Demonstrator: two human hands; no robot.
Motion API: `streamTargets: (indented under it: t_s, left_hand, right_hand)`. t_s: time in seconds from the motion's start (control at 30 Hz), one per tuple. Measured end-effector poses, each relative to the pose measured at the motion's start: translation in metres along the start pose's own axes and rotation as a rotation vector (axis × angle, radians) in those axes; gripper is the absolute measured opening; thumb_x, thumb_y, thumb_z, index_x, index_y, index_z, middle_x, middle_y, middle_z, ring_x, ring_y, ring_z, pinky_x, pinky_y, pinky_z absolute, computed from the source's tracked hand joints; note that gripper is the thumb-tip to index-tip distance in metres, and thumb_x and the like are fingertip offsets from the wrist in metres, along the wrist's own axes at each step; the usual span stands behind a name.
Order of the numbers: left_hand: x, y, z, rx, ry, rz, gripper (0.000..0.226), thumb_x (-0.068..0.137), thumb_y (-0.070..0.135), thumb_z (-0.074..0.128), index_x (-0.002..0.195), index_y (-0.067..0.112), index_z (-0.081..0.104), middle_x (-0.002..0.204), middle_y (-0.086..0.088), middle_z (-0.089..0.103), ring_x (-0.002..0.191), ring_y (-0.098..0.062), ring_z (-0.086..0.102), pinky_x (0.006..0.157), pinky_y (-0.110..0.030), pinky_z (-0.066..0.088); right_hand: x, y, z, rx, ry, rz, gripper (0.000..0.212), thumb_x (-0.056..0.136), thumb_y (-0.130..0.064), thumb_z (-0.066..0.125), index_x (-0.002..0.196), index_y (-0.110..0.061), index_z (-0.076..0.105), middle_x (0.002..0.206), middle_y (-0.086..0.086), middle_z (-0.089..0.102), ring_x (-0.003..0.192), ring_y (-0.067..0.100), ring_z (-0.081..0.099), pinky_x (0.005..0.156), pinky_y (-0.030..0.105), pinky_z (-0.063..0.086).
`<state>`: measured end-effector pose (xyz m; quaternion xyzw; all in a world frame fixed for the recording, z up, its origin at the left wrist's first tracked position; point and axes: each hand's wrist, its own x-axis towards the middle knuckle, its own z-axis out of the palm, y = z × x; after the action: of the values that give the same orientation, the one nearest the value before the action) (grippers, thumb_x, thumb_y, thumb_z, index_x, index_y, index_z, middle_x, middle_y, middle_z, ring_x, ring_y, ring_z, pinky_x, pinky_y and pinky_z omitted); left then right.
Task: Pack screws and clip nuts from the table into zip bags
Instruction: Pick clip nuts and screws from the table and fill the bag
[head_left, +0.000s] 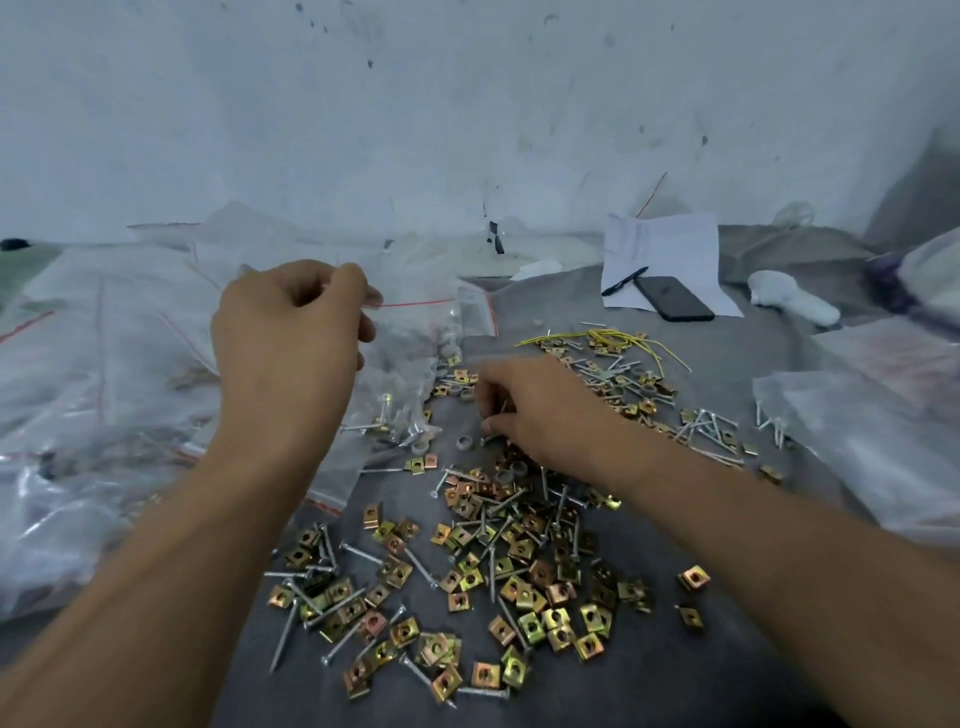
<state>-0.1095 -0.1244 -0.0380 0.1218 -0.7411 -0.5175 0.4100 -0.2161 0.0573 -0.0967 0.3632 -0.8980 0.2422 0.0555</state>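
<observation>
Grey cloth covers the worktop (701, 649), and a marked white wall stands behind it. Gold clip nuts (519, 587) and long silver screws (363, 553) lie mixed in a big heap in the middle, just in front of the person. The left hand (288, 338) is up over the worktop — its grip pinches the top edge of a clear zip bag (415, 353) with a red strip, and some screws sit inside at the bottom. The right hand (540, 410) is down on the heap, its grip curled round a few screws. More clear bags (93, 374) pile up on the left. Farther back lie a yellow wire (623, 338), a black phone (678, 299) and a pen (626, 280) on white paper (670, 244).
</observation>
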Motion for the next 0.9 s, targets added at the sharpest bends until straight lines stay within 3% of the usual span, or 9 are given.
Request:
streamTargets:
  t_s: [0.13, 0.23, 0.37, 0.53, 0.67, 0.9]
  left_hand:
    - [0.000, 0.003, 0.002, 0.006, -0.017, 0.017, 0.029, 0.095, 0.037, 0.061, 0.077, 0.023, 0.079, 0.065, 0.002, 0.070, 0.051, -0.012, 0.059, 0.053, -0.024, 0.042]
    - [0.000, 0.002, 0.002, 0.021, -0.019, 0.029, 0.030, 0.096, 0.036, 0.061, 0.077, 0.023, 0.079, 0.065, 0.002, 0.070, 0.051, -0.011, 0.059, 0.046, -0.020, 0.042]
    - [-0.001, 0.001, 0.002, 0.034, -0.020, 0.029, 0.029, 0.095, 0.037, 0.061, 0.077, 0.024, 0.079, 0.066, 0.002, 0.071, 0.051, -0.010, 0.059, 0.045, -0.019, 0.041]
    - [-0.004, 0.004, 0.004, 0.035, -0.037, 0.016, 0.029, 0.096, 0.033, 0.061, 0.075, 0.022, 0.079, 0.065, 0.001, 0.070, 0.049, -0.009, 0.057, 0.052, -0.025, 0.042]
    - [-0.006, 0.004, 0.008, 0.049, -0.082, 0.019, 0.031, 0.098, 0.030, 0.062, 0.073, 0.021, 0.078, 0.060, 0.002, 0.068, 0.045, -0.005, 0.054, 0.043, -0.019, 0.041]
    - [-0.006, 0.005, 0.011, 0.042, -0.104, 0.021, 0.030, 0.097, 0.029, 0.062, 0.073, 0.020, 0.078, 0.059, 0.002, 0.068, 0.046, -0.007, 0.054, 0.043, -0.018, 0.041]
  right_hand:
    - [0.001, 0.002, -0.004, 0.050, 0.112, 0.000, 0.015, 0.087, -0.011, 0.074, 0.089, -0.022, 0.064, 0.086, -0.007, 0.065, 0.079, 0.006, 0.058, 0.069, 0.028, 0.052]
    - [0.000, 0.002, -0.009, -0.012, 0.038, -0.019, 0.017, 0.087, -0.015, 0.075, 0.098, -0.024, 0.064, 0.089, -0.006, 0.068, 0.081, 0.008, 0.061, 0.073, 0.030, 0.055]
    - [-0.001, -0.004, -0.016, -0.141, -0.119, -0.035, 0.034, 0.093, -0.019, 0.074, 0.125, -0.030, 0.069, 0.113, -0.004, 0.074, 0.102, 0.014, 0.064, 0.091, 0.030, 0.052]
    - [0.001, -0.008, -0.021, -0.187, -0.196, 0.013, 0.026, 0.096, -0.015, 0.070, 0.120, -0.024, 0.074, 0.121, 0.003, 0.072, 0.112, 0.022, 0.065, 0.095, 0.032, 0.051]
    - [0.003, -0.011, -0.019, -0.194, -0.206, 0.024, 0.026, 0.096, -0.011, 0.070, 0.121, -0.017, 0.075, 0.121, 0.009, 0.072, 0.112, 0.026, 0.066, 0.091, 0.030, 0.048]
    - [0.001, -0.003, -0.021, -0.073, -0.163, 0.070, 0.027, 0.092, -0.014, 0.076, 0.117, -0.025, 0.077, 0.115, 0.000, 0.072, 0.106, 0.018, 0.066, 0.090, 0.026, 0.048]
